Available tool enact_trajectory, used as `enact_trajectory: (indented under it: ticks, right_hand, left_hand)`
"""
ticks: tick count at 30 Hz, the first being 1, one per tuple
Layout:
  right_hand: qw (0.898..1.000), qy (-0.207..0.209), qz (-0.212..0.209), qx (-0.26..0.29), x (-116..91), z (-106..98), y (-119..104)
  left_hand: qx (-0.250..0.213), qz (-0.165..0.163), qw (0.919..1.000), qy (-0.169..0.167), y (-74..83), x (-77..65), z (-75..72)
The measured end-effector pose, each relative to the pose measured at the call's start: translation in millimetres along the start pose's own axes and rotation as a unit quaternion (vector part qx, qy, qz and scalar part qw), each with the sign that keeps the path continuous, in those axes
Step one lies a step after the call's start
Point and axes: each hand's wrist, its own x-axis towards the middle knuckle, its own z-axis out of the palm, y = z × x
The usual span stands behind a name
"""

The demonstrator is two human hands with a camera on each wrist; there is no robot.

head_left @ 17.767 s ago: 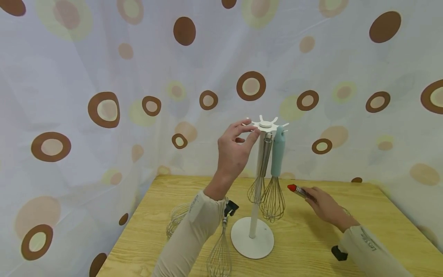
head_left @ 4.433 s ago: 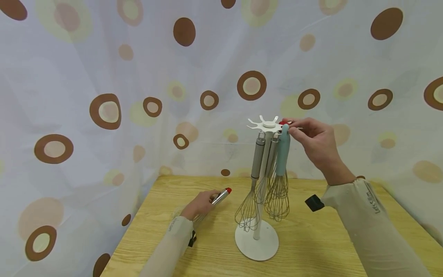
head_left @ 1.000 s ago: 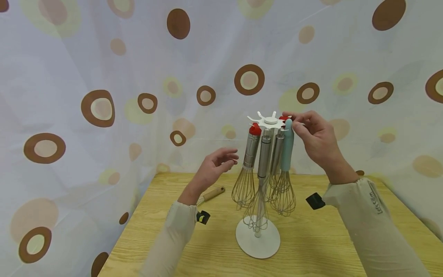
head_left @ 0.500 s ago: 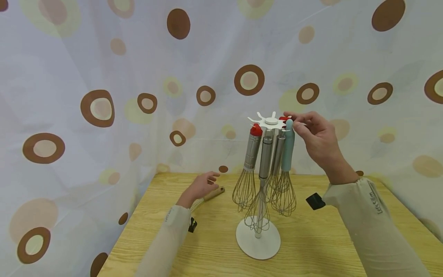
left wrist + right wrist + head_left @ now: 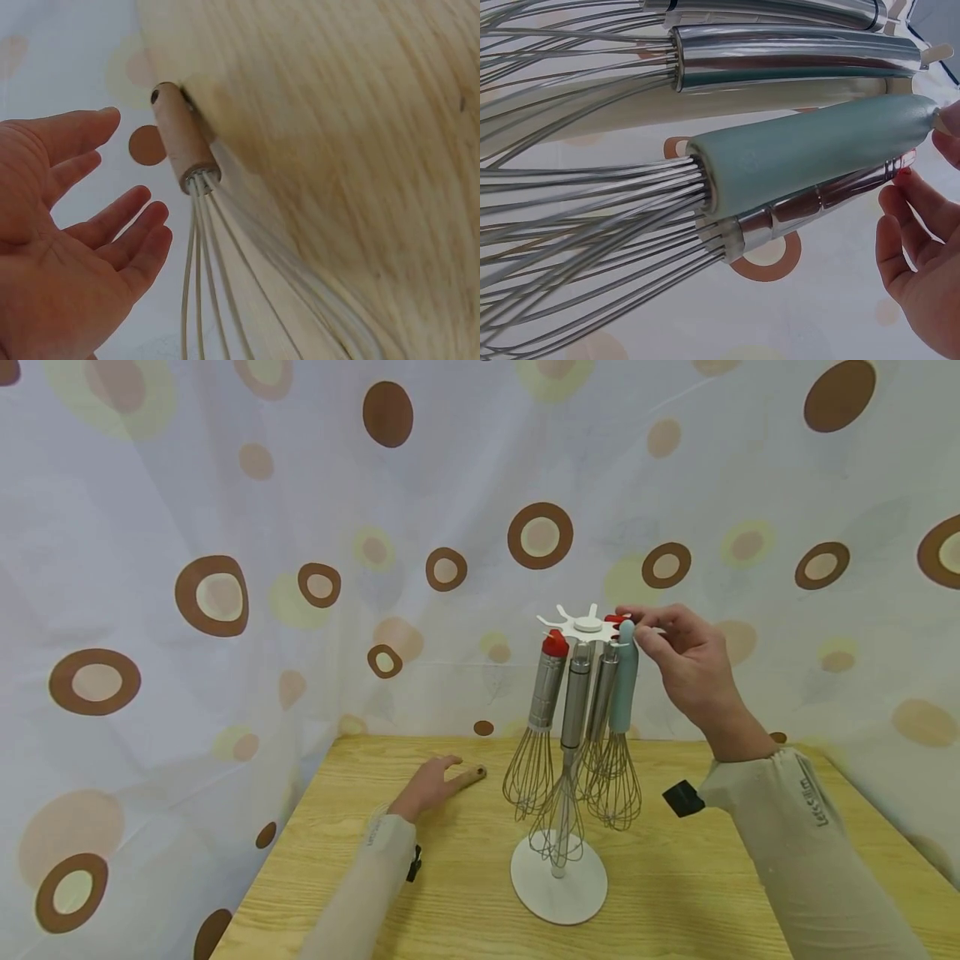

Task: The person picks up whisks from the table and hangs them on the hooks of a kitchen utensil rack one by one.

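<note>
Low over the left part of the table, my left hand (image 5: 429,785) spreads around a wooden-handled whisk (image 5: 184,142). The left wrist view shows a gap between its fingers and the handle. My right hand (image 5: 686,656) is up at the top of the white whisk stand (image 5: 558,889), thumb and fingers pinching about one prong. Beside that pinch hang a teal-handled whisk (image 5: 817,154) and a red-tipped silver whisk (image 5: 810,202), mostly hidden behind the teal one. Another red-tipped silver whisk (image 5: 547,685) hangs at the stand's left, near two plain steel whisks (image 5: 575,702).
The stand's round base rests on a wooden table (image 5: 675,893). A patterned curtain (image 5: 450,468) rises behind and at the sides. Some prongs (image 5: 561,610) at the back left of the stand's top carry nothing.
Since 4.4 s ago, the silver red-tipped whisk from my left hand has come onto the stand's left. That hand has since dropped to the wooden-handled whisk. The right hand stays at the prong.
</note>
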Motion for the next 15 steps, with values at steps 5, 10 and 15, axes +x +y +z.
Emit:
enact_trajectory:
  ticks: [5,10,15]
  right_hand:
    - [1.0,-0.007,-0.002,0.007,0,-3,0]
    - [1.0,-0.015,-0.002,0.007,0,-5,-2]
    - [1.0,-0.028,0.007,0.006,1,-8,-2]
  left_hand:
    - [0.022,-0.012,0.9997,0.0,-3.6,4.7,12.2]
    - [0.078,0.0,0.9969,-0.007,-4.1,8.5,21.6]
    - [0.096,-0.005,0.9952,-0.022,-1.1,7.1,24.1]
